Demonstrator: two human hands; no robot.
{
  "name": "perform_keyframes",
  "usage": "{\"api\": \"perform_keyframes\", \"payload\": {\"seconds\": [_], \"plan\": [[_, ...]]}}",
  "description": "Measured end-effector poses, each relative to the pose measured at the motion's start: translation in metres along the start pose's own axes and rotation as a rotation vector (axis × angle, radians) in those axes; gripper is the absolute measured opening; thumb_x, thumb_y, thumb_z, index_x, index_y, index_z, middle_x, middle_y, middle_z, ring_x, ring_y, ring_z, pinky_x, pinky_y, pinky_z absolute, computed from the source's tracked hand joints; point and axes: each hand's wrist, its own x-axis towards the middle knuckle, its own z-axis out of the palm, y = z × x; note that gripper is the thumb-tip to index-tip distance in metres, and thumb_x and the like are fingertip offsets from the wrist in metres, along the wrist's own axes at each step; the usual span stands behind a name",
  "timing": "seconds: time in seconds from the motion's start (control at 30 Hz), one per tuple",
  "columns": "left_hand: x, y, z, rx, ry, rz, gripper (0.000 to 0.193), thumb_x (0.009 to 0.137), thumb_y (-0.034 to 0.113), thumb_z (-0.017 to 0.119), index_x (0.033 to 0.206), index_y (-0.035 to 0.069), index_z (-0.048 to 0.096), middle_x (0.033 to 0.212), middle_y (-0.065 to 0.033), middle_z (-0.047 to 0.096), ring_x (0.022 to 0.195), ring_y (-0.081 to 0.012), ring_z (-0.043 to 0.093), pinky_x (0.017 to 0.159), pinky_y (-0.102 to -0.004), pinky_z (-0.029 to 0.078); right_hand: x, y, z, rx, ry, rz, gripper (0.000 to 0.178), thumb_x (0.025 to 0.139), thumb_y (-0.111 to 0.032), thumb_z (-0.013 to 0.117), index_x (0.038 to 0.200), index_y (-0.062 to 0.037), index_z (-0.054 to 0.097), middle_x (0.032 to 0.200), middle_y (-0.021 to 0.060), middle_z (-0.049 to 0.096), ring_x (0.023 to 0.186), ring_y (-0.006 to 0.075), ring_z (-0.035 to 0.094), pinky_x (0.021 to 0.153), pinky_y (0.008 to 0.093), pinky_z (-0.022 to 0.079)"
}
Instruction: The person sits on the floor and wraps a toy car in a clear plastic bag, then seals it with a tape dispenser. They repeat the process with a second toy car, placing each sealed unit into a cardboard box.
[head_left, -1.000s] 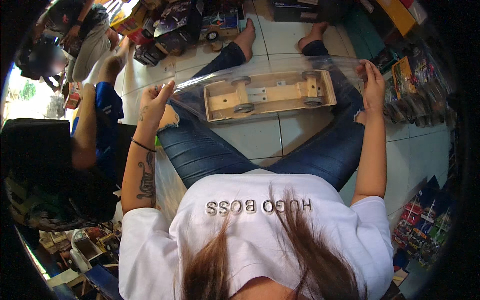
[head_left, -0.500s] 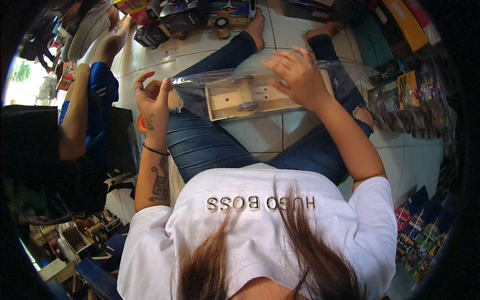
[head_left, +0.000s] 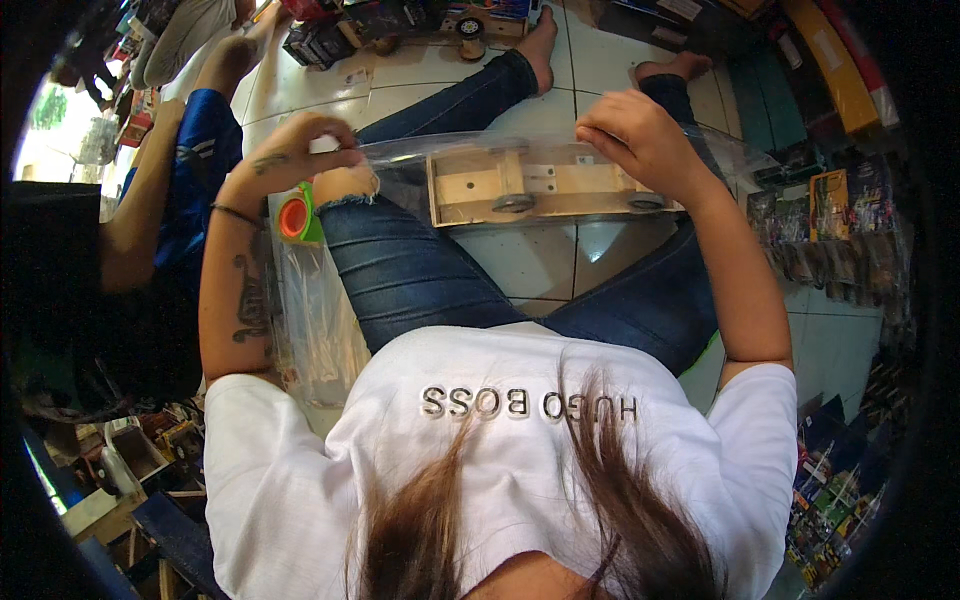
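Observation:
A wooden toy vehicle point(head_left: 470, 187) with dark wheels lies inside a clear plastic bag point(head_left: 402, 152) across the gap between my legs. My left hand point(head_left: 305, 155) pinches the bag's left end, thumb against curled fingers. At the far edge of the plastic, above the toy's right half, my right hand point(head_left: 640, 135) is closed with its fingertips on the film. The right end of the toy is partly covered by that hand and its wrist. Below my left wrist, beside my knee, sits an orange and green ring-shaped thing point(head_left: 295, 215), perhaps a tape roll.
Clear plastic sheets or bags point(head_left: 320, 320) lie by my left thigh. Packed toys hang or stand in rows point(head_left: 825, 215) at the right. Another wheeled wooden toy point(head_left: 470, 38) stands beyond my feet. Another person's leg in blue shorts point(head_left: 205, 150) is at the left.
My left hand has turned and moved left and slightly up. My right hand has gone from spread fingers to closed on the plastic. The bagged toy appears slightly farther right and up.

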Motion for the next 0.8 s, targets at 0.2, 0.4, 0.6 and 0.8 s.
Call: {"api": "perform_keyframes", "payload": {"seconds": [0.2,0.4,0.6,0.8], "plan": [[0.025,0.058,0.026,0.004,0.598,0.382,0.044,0.077,0.020,0.077,0.116,0.005,0.061,0.110,-0.0119,0.064,0.106,-0.0232,0.059,0.094,-0.0329,0.045,0.001,0.010,0.004,0.064,-0.034,0.001,0.019,0.090,-0.021,0.058,0.087,-0.0031,0.063,0.081,0.0107,0.062,0.080,0.0300,0.058,0.074,0.0397,0.046],[0.096,0.112,0.093,0.100,0.238,0.384,0.031,0.089,0.029,0.065,0.108,0.004,0.065,0.104,-0.0131,0.067,0.096,-0.0229,0.063,0.087,-0.0334,0.047,0.002,0.001,0.001,-0.022,-0.078,0.113,0.017,0.089,-0.024,0.061,0.090,-0.0076,0.065,0.086,0.0080,0.063,0.088,0.0260,0.059,0.084,0.0402,0.043],[0.115,0.109,0.083,-0.331,-0.086,0.109,0.026,0.094,0.027,0.060,0.105,0.004,0.063,0.090,-0.0104,0.065,0.086,-0.0168,0.061,0.077,-0.0271,0.047,-0.015,-0.014,0.047,-0.552,0.341,-0.117,0.016,0.082,-0.024,0.066,0.095,-0.0137,0.068,0.098,-0.0043,0.063,0.110,0.0150,0.055,0.105,0.0440,0.028],[0.097,0.126,0.089,0.172,0.233,0.411,0.023,0.092,0.029,0.060,0.102,0.008,0.064,0.091,-0.0076,0.067,0.094,-0.0209,0.062,0.104,-0.0455,0.031,-0.008,0.005,0.040,-0.187,0.149,-0.082,0.015,0.080,-0.019,0.069,0.089,-0.0083,0.067,0.090,-0.0002,0.065,0.098,0.0182,0.058,0.100,0.0435,0.034]]}}
